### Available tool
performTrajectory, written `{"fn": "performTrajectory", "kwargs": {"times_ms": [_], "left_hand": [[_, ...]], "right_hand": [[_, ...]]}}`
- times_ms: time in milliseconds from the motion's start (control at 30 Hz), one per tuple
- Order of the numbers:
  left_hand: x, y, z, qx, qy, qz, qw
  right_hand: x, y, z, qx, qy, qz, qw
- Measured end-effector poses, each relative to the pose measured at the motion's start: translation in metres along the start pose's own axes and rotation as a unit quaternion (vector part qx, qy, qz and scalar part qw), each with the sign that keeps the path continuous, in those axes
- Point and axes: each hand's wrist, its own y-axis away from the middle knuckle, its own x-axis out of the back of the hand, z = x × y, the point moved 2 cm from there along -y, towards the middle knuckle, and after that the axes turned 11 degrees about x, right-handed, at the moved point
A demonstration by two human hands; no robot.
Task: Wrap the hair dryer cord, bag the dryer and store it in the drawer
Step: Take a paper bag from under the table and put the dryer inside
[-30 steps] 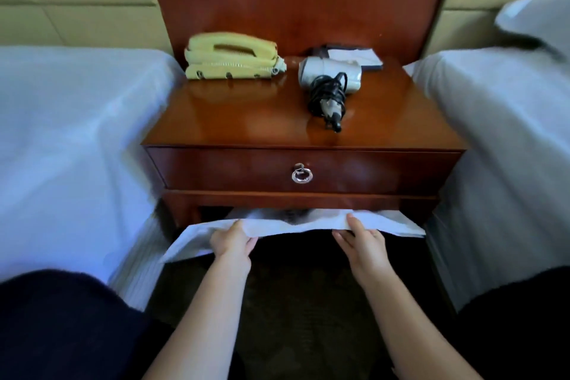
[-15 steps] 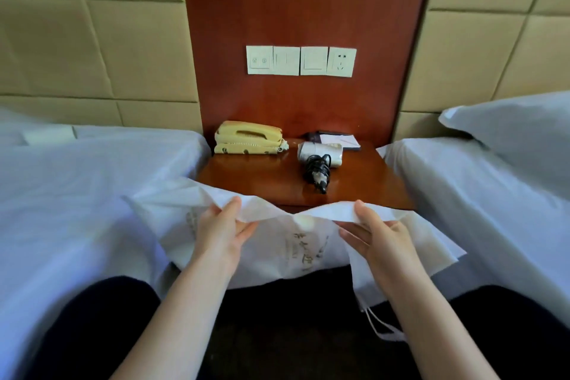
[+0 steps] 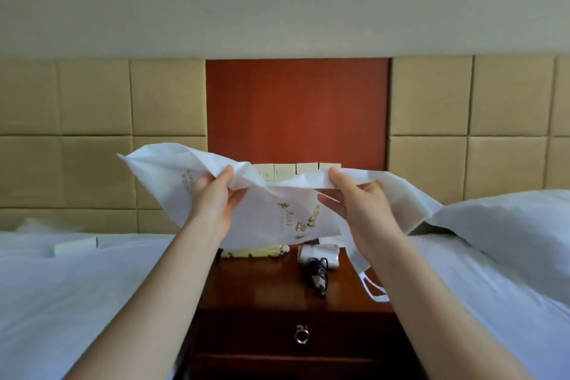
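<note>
A white fabric bag (image 3: 277,203) with gold print is held up in the air above the nightstand. My left hand (image 3: 216,197) pinches its upper edge on the left, and my right hand (image 3: 361,203) pinches the edge on the right. The bag's drawstring loop (image 3: 374,290) hangs down at the right. Under the bag, the white hair dryer (image 3: 319,256) lies on the nightstand top (image 3: 262,287) with its black cord (image 3: 319,276) bundled in front of it. The drawer (image 3: 246,336) with a ring pull (image 3: 301,337) is closed.
A yellow telephone (image 3: 256,251) shows partly under the bag. White beds flank the nightstand on the left (image 3: 77,287) and right (image 3: 493,302), with a pillow (image 3: 509,225) on the right one. Wall switches (image 3: 287,171) sit behind the bag.
Both hands lifted the bag from below the nightstand to above it, and the view tilted upward. The hair dryer has stayed in place.
</note>
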Motion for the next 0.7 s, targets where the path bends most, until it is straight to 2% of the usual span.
{"fn": "performTrajectory", "kwargs": {"times_ms": [133,300,467,700], "left_hand": [[-0.011,-0.025,0.029,-0.034,0.023,-0.01,0.999],[-0.006,-0.06,0.025,-0.042,0.03,0.022,0.998],[0.02,-0.105,0.002,-0.039,0.006,0.028,0.999],[0.082,-0.169,-0.063,0.018,-0.029,0.099,0.995]], "right_hand": [[-0.016,-0.028,-0.017,0.071,0.041,-0.016,0.997],[-0.024,-0.044,0.002,0.117,0.124,-0.054,0.984],[-0.029,-0.062,0.06,0.096,0.193,-0.126,0.968],[-0.043,-0.077,0.165,0.028,0.255,-0.182,0.949]]}}
